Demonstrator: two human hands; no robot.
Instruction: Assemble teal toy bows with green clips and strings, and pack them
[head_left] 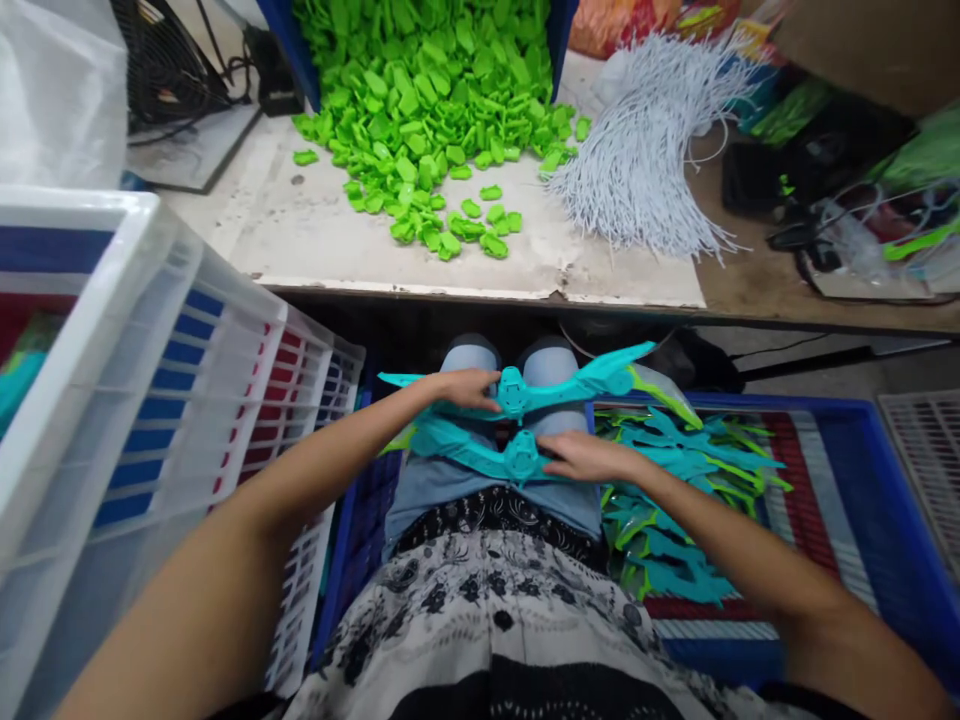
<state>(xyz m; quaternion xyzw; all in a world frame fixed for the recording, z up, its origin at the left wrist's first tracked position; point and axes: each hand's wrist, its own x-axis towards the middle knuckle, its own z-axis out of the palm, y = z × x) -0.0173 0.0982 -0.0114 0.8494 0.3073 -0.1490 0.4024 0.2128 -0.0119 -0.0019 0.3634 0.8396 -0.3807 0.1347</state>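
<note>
Two teal toy bows with lime-green tips lie crosswise over my lap, one in front of the other. My left hand (469, 388) is closed around the farther bow (585, 383), just left of its round centre piece. On the nearer bow (465, 452), my right hand (589, 457) has its fingers closed just right of the centre piece. My forearm and hands cover parts of both bows. To my right, a blue crate (862, 440) holds a pile of teal and green bows (675, 450).
A heap of small lime-green plastic pieces (420, 130) spills from a blue bin onto the worktable (300, 240). A bundle of white cords (637, 150) lies at its right. A white slatted crate (217, 370) stands close on my left. A black fan (169, 75) is at the back left.
</note>
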